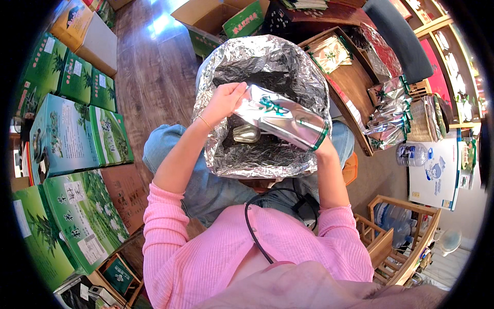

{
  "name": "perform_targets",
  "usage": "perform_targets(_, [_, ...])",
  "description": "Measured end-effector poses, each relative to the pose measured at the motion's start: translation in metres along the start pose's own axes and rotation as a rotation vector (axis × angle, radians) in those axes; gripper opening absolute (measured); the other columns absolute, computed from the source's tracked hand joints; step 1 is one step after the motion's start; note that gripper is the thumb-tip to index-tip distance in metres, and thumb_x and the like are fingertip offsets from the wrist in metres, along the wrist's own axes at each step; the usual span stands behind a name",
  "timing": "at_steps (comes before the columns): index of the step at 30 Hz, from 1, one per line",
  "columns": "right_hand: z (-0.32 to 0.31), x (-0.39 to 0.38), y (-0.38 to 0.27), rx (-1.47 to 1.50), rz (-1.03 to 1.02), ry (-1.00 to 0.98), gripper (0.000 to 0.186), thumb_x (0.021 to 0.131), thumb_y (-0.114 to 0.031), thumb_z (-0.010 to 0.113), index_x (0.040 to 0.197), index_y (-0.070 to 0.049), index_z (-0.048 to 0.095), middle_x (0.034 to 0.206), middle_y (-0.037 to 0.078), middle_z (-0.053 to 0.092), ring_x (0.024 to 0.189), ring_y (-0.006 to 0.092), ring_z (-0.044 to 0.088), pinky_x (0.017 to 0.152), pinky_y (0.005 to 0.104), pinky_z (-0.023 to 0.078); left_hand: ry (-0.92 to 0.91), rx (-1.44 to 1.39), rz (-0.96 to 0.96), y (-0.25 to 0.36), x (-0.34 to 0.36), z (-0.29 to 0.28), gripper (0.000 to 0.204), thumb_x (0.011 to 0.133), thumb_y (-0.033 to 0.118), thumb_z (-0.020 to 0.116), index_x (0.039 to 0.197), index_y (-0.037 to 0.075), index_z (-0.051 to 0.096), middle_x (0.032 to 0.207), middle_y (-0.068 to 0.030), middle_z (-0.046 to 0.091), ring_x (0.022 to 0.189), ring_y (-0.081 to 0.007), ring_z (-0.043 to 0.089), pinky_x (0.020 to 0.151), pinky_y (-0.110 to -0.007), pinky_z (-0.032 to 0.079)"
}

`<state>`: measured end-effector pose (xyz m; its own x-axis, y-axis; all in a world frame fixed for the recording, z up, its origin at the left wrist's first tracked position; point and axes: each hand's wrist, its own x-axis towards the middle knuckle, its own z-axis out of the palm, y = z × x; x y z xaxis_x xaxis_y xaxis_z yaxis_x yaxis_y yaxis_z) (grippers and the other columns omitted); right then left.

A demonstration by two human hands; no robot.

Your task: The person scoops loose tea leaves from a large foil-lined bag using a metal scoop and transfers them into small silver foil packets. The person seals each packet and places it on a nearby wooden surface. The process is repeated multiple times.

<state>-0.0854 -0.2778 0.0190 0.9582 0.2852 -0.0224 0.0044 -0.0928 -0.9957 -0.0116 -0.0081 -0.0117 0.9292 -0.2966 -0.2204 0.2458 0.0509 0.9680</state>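
Observation:
A silver foil pouch [288,119] with green lettering and a green edge slants over a large bag-lined tub. My left hand [225,103] has its fingers closed on the pouch's upper left end. At its lower right, green-edged end is my right hand [325,148], mostly hidden behind the pouch, so its fingers do not show. Crumpled silver foil lining [267,49] covers the tub's rim and walls. Dark loose material lies inside. Below the pouch, a shiny rounded scoop or cup [246,134] rests in the tub.
Green cartons [77,139] stack along the left. Behind the tub stands an open cardboard box [203,18]. To the right, a wooden tray [355,77] holds flat packets, with filled silver pouches [388,121] beside it. A wooden rack [406,232] stands at lower right.

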Motion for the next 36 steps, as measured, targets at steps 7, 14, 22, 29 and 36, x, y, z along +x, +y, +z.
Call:
perform_targets(7, [-0.029, -0.015, -0.057, 0.164, -0.148, -0.046, 0.032, 0.085, -0.015, 0.069, 0.111, 0.003, 0.064, 0.115, 0.012, 0.064, 0.104, 0.0210, 0.058, 0.093, 0.0349, 0.043, 0.039, 0.065, -0.032, 0.012, -0.006, 0.000, 0.041, 0.100, 0.035, 0.048, 0.076, 0.004, 0.057, 0.054, 0.0040, 0.047, 0.046, -0.0045, 0.043, 0.041, -0.024, 0.032])
perform_targets(14, [0.000, -0.001, -0.071, -0.866, -0.418, -0.014, 0.016, 0.080, -0.001, 0.065, 0.096, 0.000, 0.065, 0.101, 0.016, 0.064, 0.097, 0.0320, 0.061, 0.087, 0.0377, 0.046, 0.459, 0.842, 0.683, 0.003, -0.004, 0.007, 0.024, 0.096, 0.022, 0.052, 0.110, 0.004, 0.060, 0.104, -0.0166, 0.061, 0.088, -0.0282, 0.063, 0.072, -0.036, 0.050])
perform_targets(22, [0.039, 0.033, -0.017, -1.511, -0.552, -0.442, 0.009, 0.072, -0.009, 0.060, 0.077, -0.006, 0.067, 0.084, 0.008, 0.065, 0.087, 0.0238, 0.063, 0.088, 0.0370, 0.045, -0.184, 0.525, 0.874, 0.029, -0.014, 0.030, 0.014, 0.087, 0.008, 0.061, 0.098, 0.008, 0.069, 0.136, -0.0131, 0.047, 0.129, -0.0291, 0.042, 0.104, -0.041, 0.038])
perform_targets(29, [0.055, 0.060, 0.003, -1.666, -0.715, -0.485, 0.010, 0.071, -0.012, 0.060, 0.072, -0.007, 0.068, 0.080, 0.005, 0.065, 0.089, 0.0203, 0.061, 0.100, 0.0381, 0.040, 0.018, 1.059, 0.562, 0.000, -0.009, 0.027, 0.013, 0.081, 0.016, 0.063, 0.086, 0.006, 0.069, 0.097, -0.0122, 0.065, 0.088, -0.0319, 0.063, 0.076, -0.041, 0.052])
perform_targets(36, [0.051, 0.094, -0.034, -0.946, -0.573, -0.115, 0.007, 0.073, -0.006, 0.057, 0.075, -0.006, 0.064, 0.079, 0.011, 0.061, 0.083, 0.0302, 0.062, 0.073, 0.0414, 0.051, 0.140, 1.353, 0.361, -0.008, -0.004, 0.009, 0.020, 0.077, 0.005, 0.057, 0.094, 0.007, 0.067, 0.084, -0.0160, 0.067, 0.076, -0.0330, 0.067, 0.067, -0.043, 0.053])
